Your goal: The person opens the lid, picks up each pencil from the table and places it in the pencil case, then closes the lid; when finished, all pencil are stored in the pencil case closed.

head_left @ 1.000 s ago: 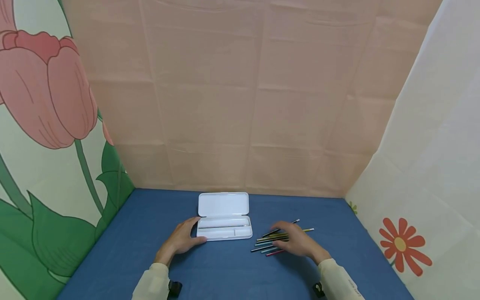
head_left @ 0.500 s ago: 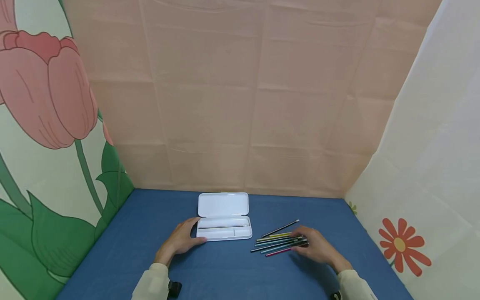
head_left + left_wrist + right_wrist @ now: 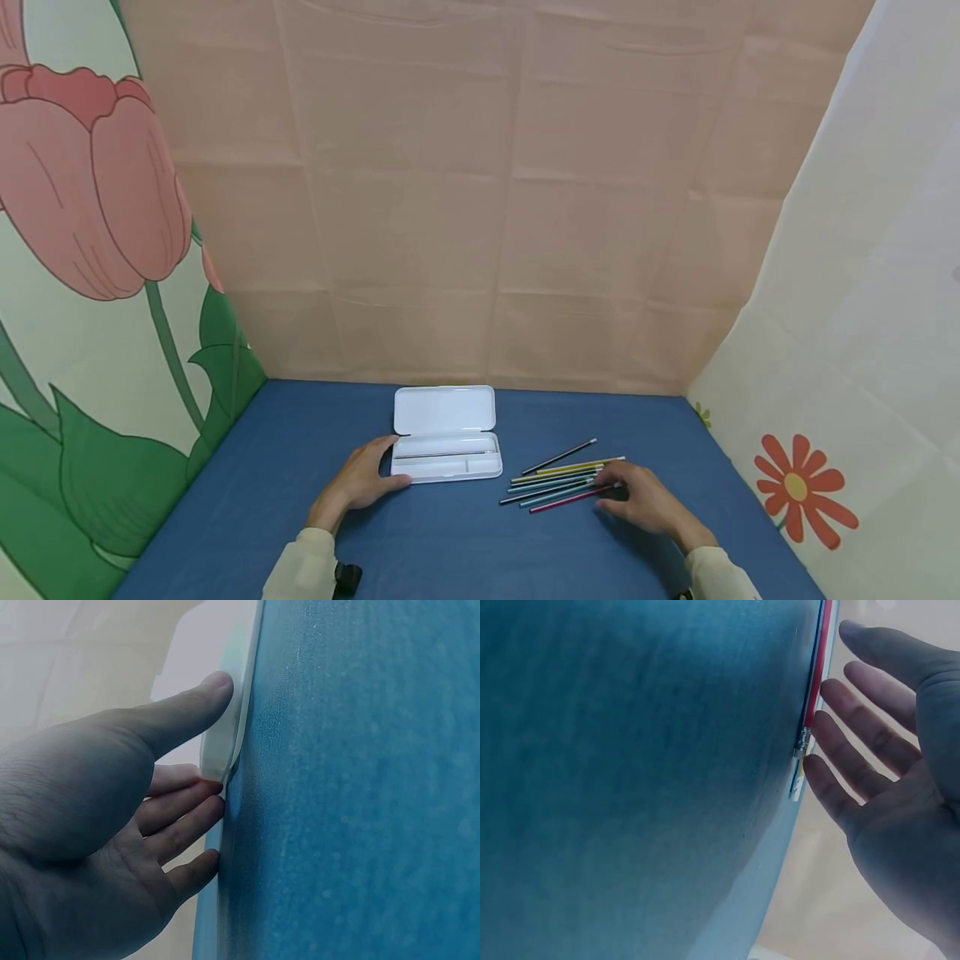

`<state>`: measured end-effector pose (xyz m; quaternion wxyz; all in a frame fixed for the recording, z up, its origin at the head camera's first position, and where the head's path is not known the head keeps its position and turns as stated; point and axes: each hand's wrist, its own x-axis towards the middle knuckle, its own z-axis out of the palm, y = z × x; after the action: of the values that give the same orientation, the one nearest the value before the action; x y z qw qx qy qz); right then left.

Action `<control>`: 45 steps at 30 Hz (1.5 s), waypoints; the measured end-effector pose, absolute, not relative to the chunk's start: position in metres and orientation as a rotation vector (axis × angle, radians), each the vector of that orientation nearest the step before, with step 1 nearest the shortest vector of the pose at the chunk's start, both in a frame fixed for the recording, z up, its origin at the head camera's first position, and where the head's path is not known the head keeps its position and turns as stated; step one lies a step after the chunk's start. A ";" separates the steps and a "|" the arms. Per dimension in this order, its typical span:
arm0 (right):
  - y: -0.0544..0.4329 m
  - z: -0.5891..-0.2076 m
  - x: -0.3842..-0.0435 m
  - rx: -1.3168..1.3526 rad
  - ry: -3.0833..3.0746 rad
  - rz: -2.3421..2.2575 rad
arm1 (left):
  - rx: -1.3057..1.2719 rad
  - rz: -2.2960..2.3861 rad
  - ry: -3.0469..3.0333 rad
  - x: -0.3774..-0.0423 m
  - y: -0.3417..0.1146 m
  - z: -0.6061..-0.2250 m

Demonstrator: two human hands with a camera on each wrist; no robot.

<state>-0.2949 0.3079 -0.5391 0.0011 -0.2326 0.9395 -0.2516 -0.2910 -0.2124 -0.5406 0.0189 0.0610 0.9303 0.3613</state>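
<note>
A white pencil case lies with its lid raised back, a thin pencil-like stick lengthwise inside. My left hand holds its left end, the thumb at the front corner and the fingers toward the rear; the left wrist view shows the case wall between thumb and fingers. To the right lies a loose bunch of pencils, among them yellow, blue and dark ones and a red pencil nearest me. My right hand is at their right ends, fingers spread and loosely bent, fingertips beside the red pencil's eraser end.
One dark pencil lies apart behind the bunch, slanting. A blue cloth covers the table. Beige fabric hangs behind, with flower-printed panels on the left and right.
My right hand has moved right, from above the middle of the pencils to their right ends, uncovering more of them. The left hand stays on the case.
</note>
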 end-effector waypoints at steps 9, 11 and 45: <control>0.310 -0.543 -0.298 -0.736 2.916 -0.754 | 0.184 1.141 2.877 -0.291 -0.213 -0.542; 0.310 -0.543 -0.298 -0.739 2.901 -0.765 | 0.191 1.143 2.878 -0.291 -0.213 -0.541; 0.307 -0.536 -0.293 -0.738 2.835 -0.808 | 0.208 1.138 2.881 -0.291 -0.213 -0.537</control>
<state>-0.2931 0.3073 -0.5360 0.0514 -0.2424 0.9317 -0.2656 -0.2909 -0.2135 -0.5369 0.0187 0.0671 0.9278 0.3665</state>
